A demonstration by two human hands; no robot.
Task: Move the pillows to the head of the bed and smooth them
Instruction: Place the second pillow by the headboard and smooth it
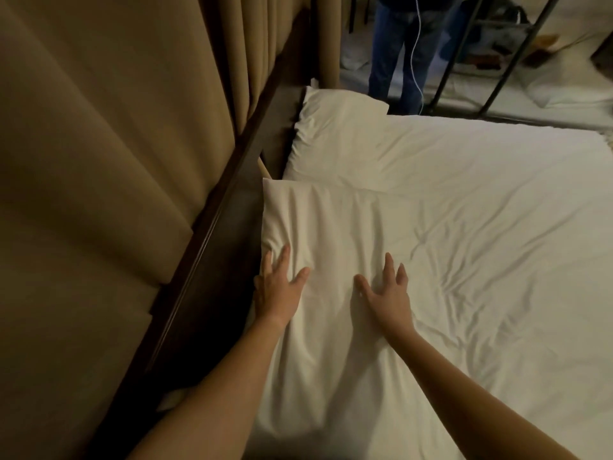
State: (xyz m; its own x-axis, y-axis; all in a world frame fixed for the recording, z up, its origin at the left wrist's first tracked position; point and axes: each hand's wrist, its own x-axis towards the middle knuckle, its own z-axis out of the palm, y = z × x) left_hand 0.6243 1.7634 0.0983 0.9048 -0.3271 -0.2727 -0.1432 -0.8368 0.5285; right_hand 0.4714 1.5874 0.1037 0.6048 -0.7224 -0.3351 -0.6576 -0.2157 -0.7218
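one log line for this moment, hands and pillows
left hand flat on near pillow | right hand flat on it | far pillow at headboard

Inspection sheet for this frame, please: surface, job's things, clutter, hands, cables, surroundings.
Surface: bed sheet, white, wrinkled, mostly bare.
Job's things: near pillow and far pillow, both lying against the dark headboard, end to end; near one creased.
Clutter: nothing seen on the bed.
Hands: left hand flat and open at the near pillow's headboard edge; right hand flat, fingers spread, on the same pillow; no grip on anything.
Cables: thin white cord hanging by the standing person.
Surroundings: tan curtain; person in jeans past the bed; dark metal frame; floor items blurred.
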